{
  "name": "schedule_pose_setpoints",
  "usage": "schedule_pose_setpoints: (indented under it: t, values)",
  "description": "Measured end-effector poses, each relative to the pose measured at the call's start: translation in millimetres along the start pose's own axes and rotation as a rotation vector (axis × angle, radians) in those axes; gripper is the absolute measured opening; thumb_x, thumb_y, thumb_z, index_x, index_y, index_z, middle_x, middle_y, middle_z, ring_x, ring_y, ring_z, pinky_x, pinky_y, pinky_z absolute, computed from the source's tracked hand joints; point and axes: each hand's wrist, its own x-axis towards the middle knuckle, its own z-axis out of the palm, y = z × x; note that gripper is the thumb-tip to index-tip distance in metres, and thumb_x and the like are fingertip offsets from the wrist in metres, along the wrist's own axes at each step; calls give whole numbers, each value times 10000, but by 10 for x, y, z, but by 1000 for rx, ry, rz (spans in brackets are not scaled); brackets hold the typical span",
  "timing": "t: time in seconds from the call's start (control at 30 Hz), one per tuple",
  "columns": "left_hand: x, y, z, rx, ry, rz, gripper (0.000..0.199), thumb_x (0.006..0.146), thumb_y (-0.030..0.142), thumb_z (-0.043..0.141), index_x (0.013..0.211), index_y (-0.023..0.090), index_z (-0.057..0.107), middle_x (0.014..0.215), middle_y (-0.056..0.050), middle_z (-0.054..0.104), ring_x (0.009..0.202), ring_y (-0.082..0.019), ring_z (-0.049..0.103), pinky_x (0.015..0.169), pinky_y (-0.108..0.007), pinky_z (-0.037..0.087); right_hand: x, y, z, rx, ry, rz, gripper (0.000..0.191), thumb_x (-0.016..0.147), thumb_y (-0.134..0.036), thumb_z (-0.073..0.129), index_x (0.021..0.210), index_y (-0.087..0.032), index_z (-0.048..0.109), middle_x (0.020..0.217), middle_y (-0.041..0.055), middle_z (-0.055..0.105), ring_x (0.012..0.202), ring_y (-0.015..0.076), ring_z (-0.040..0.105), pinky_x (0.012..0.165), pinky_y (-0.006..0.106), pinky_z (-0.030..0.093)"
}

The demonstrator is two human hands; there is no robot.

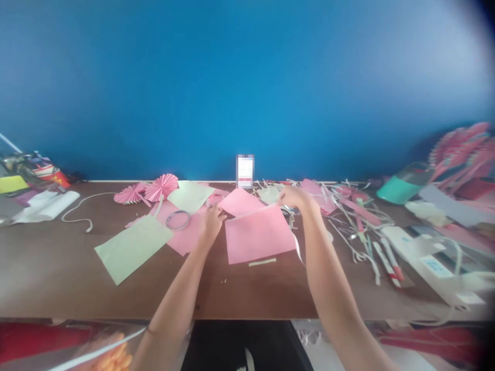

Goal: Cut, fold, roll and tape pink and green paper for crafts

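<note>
Keeping the narrow white strip straight along the upper edge of the smooth pink paper sheet looks like what matters most at this point. That sheet lies on the dark brown tabletop between our arms. Our right hand arches over its far right corner with the fingertips bunched together at the strip's end; blur keeps us from telling whether the strip is actually between them. Our left hand has its fingers loosely spread and bent, beside the sheet and next to the pink ring-shaped roll.

To do this well, we would brace the sheet with the left palm, keep the strip low and level, and work slowly, since thin paper could crease or shift under a sharp tug.

The sheet seems flat and matt, with crisp corners; another pink paper piece lies just beyond it. A thin white curl bends off its right side, and a short, straight pale green strip lies in front. To our left are a pale green rectangular sheet, a round grey ring and sharply pleated pink paper rosettes.
</note>
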Motion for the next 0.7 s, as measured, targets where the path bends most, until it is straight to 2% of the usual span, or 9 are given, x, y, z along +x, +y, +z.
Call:
schedule_pose_setpoints:
  t: [0.07,0.13,0.17,0.27,0.33,0.4,0.5,0.57,0.7]
  values:
    - [-30,51,-31,8,78,26,164,881,281,534,1008,187,578,1102,-101,637,988,-244,607,795,-336,447,-65,-6,-62,45,65,-73,169,775,-253,628,863,-203,763,837,52,731,736,177,651,625,249,422]
    - [-60,155,-49,-52,111,109,255,935,324,457,1110,182,576,1164,-122,621,1052,-247,593,877,-357,449,-113,-45,-94,89,116,-177,159,788,-272,621,817,-200,760,814,48,726,704,169,631,602,253,394]
    - [-74,226,-51,-105,88,175,306,952,344,428,1170,179,564,1189,-127,618,1093,-248,581,928,-367,438,-132,-74,-102,108,122,-231,162,793,-276,614,793,-197,756,798,45,721,684,165,619,592,255,382]
    - [-94,488,-38,-305,-88,337,444,968,397,409,1366,205,447,1354,-114,557,1249,-232,512,1062,-376,371,-180,-177,-114,137,92,-360,178,802,-272,589,747,-187,736,740,39,701,645,158,586,581,262,357]
    - [-69,669,-25,-395,-129,393,463,947,422,459,1353,200,466,1393,-114,529,1318,-246,452,1102,-387,329,-211,-237,-122,144,85,-429,180,807,-270,578,743,-188,725,740,32,693,651,154,574,592,261,350]
    - [-9,826,-17,-517,-135,410,400,953,403,446,1284,194,524,1331,-106,576,1247,-233,513,1042,-356,386,-240,-280,-129,145,85,-487,184,816,-265,560,773,-198,725,750,20,684,653,145,558,605,256,343]
    - [111,989,-18,-519,-199,393,285,938,375,456,1005,176,648,996,-79,693,942,-223,631,834,-315,460,-263,-304,-133,131,93,-521,207,821,-245,523,797,-210,726,739,8,670,632,134,527,607,251,331]
    - [180,1046,-34,-472,-199,378,266,924,356,465,887,171,653,852,-58,681,821,-210,622,743,-299,444,-257,-294,-128,127,105,-519,217,814,-231,508,794,-209,723,739,7,668,630,132,517,603,250,325]
    - [273,1055,-124,-429,-274,441,260,910,348,465,839,169,641,791,-30,653,749,-181,583,701,-285,410,-223,-246,-114,159,110,-541,221,809,-259,520,800,-189,730,677,0,631,617,127,491,583,248,305]
